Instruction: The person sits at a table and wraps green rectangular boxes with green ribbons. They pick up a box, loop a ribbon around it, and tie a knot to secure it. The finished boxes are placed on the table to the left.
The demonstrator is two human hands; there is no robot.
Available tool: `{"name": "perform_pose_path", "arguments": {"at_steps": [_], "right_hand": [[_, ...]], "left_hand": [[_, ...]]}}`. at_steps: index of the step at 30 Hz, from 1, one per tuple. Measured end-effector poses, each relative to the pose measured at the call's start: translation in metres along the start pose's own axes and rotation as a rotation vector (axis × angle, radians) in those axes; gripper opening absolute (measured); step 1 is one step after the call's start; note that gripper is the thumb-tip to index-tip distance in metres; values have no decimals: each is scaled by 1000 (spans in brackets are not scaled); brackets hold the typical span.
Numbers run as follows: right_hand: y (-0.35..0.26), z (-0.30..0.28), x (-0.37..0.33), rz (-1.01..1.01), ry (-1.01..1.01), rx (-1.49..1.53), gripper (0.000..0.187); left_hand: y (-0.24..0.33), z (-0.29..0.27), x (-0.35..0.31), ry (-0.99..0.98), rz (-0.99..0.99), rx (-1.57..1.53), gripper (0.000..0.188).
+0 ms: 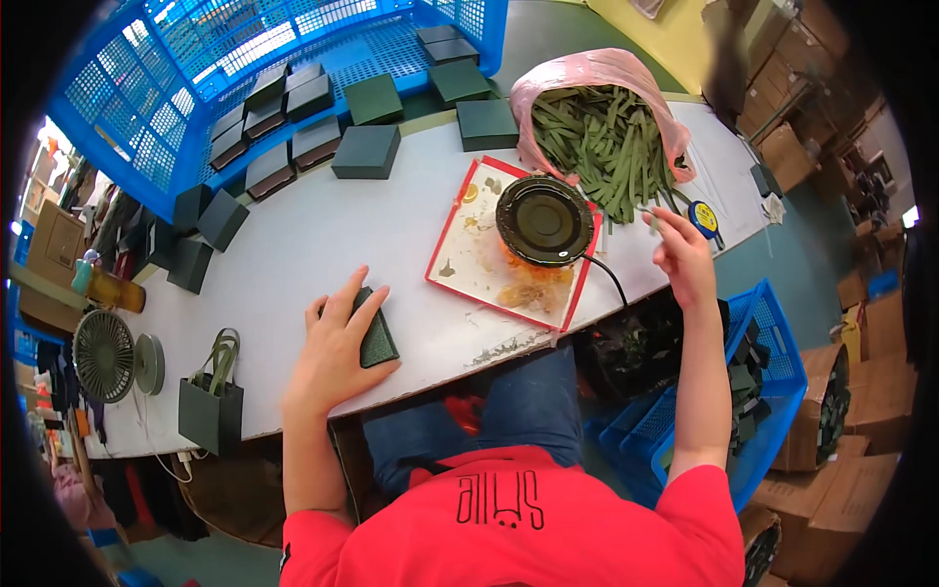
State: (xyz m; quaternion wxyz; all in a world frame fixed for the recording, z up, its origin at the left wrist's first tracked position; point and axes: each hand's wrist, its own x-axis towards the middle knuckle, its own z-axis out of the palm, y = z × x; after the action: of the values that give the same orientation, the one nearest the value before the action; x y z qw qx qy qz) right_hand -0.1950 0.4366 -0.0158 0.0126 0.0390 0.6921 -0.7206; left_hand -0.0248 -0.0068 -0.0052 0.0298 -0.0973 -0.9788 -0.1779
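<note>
My left hand (pixel 340 342) grips a small dark green box (pixel 379 338) on the white table, its fingers spread over the top and sides. Raised above the table's right part, my right hand (pixel 682 252) pinches a small greenish piece between thumb and forefinger; it looks like a strip end, too small to be sure. Close by, a pink plastic bag (pixel 545 73) stands full of flat green strips (pixel 611 147). Left of that hand, a round black pot (pixel 545 220) with an amber lower part sits on a stained white board (pixel 469 245) edged in red.
Dark green boxes (pixel 367 153) line the table's far edge, before a blue crate (pixel 362 59). At left are a green fan (pixel 105 354) and a small dark green handbag (pixel 210 413). A tape measure (pixel 702 219) lies at right; a cable (pixel 611 276) runs from the pot. Another blue crate (pixel 778 391) stands below right.
</note>
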Motion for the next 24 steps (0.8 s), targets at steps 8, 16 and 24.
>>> {"name": "perform_pose_path", "arguments": {"at_steps": [8, 16, 24], "right_hand": [[-40, -14, -101, -168, 188, -312, 20], [-48, 51, -154, -336, -37, -80, 3], [17, 97, -113, 164, -171, 381, 13]], "left_hand": [[-1, 10, -10, 94, -256, 72, 102], [0, 12, -8, 95, -300, 57, 101], [0, 14, -9, 109, -293, 50, 100]]}}
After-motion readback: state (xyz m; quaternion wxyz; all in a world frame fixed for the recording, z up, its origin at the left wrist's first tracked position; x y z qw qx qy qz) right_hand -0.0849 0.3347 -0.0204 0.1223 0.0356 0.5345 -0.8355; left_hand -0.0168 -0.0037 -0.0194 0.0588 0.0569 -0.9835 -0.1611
